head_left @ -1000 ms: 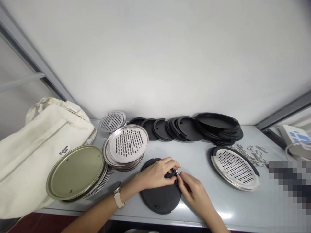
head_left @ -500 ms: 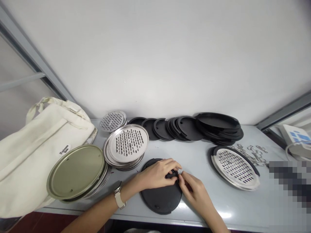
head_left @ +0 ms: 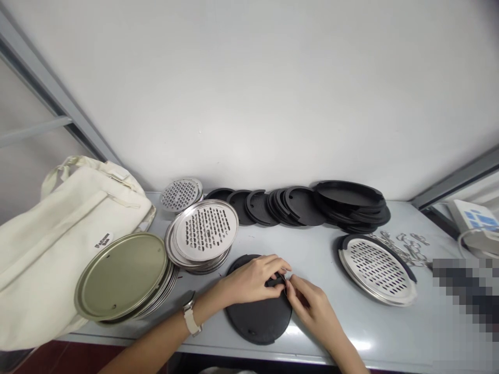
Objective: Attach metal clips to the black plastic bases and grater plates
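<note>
Left hand point(head_left: 251, 281) grips black piece point(head_left: 274, 281); right hand point(head_left: 313, 305) — a metal bit point(head_left: 285, 279).

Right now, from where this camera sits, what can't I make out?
Head view, metal piece: too small, partly behind fingers of the right hand.
Head view, upper middle of black disc: left hand covers it.
Head view, cream bag: cut off by left edge.
Head view, metal loops: too small to count.

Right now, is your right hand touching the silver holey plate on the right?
Apart. The head view shows grey table between the right hand and holey plate.
</note>
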The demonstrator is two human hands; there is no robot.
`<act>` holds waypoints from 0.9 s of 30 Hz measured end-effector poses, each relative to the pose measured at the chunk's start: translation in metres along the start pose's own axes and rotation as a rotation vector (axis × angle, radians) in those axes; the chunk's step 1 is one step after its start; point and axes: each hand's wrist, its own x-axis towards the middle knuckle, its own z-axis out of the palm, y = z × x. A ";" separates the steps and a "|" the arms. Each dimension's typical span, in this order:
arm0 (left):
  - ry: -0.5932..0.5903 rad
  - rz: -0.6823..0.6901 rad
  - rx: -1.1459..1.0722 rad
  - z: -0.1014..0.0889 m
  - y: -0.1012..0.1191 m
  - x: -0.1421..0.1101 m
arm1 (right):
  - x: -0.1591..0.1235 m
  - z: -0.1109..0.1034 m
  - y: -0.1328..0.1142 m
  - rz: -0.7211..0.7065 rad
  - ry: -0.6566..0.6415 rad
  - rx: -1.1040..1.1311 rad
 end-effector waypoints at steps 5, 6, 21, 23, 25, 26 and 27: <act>0.003 -0.011 -0.009 0.000 0.002 -0.001 | 0.000 -0.001 0.001 0.001 -0.001 0.008; 0.003 -0.012 -0.013 0.000 0.002 -0.001 | 0.000 -0.001 0.001 0.000 0.001 0.008; -0.023 -0.062 -0.078 0.002 -0.004 0.000 | -0.002 -0.001 0.000 -0.001 0.032 -0.011; -0.023 -0.067 -0.071 0.001 -0.005 -0.001 | -0.001 -0.001 0.000 -0.001 0.027 -0.013; -0.025 -0.073 -0.063 0.000 -0.006 -0.001 | -0.001 -0.001 0.000 0.000 0.019 -0.012; -0.027 -0.076 -0.058 0.000 -0.006 -0.001 | 0.000 -0.002 0.000 0.002 0.009 -0.010; -0.027 -0.078 -0.052 -0.001 -0.006 -0.001 | 0.000 -0.002 0.000 0.005 -0.002 -0.009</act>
